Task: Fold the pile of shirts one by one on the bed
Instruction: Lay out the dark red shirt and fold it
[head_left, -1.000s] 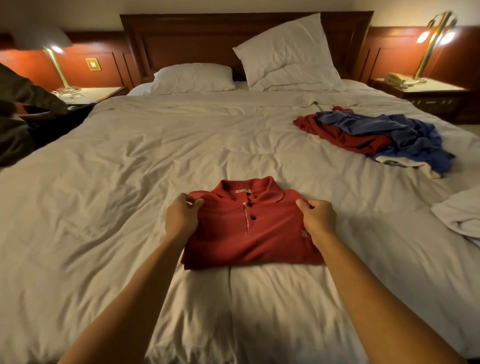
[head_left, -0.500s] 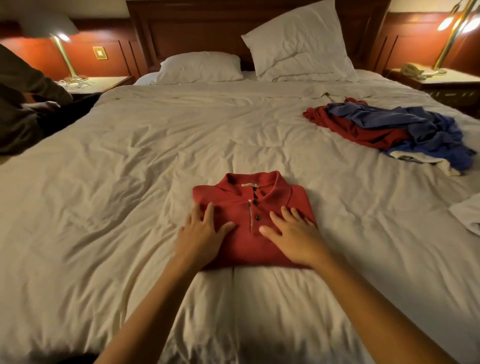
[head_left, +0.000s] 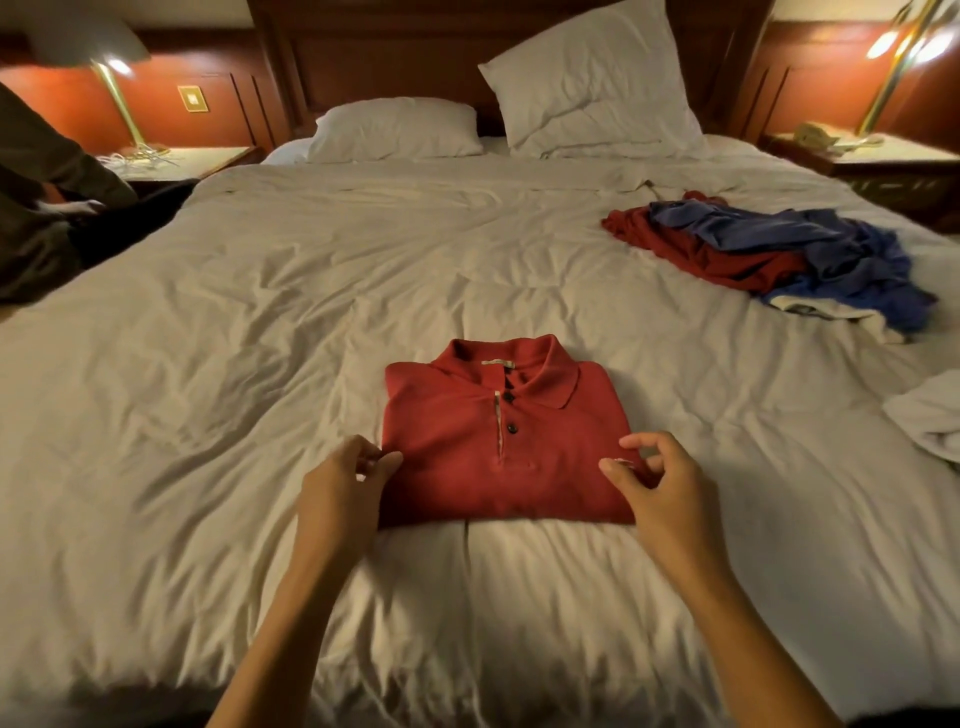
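A red polo shirt lies folded into a neat rectangle on the white bed, collar away from me and buttons up. My left hand is at its left edge with loosely curled fingertips touching the fabric. My right hand is over the shirt's near right corner, fingers spread and curled, holding nothing. The pile of unfolded shirts, blue over dark red with a white one beneath, lies far right on the bed.
Two white pillows lean at the headboard. Nightstands with lit brass lamps stand at both sides. A white cloth lies at the bed's right edge. A person's dark sleeve is at the far left.
My hands first gripped the shirt's shoulders, then pressed flat on its front. Now they have slid apart to its left and right edges with the fingers curled.
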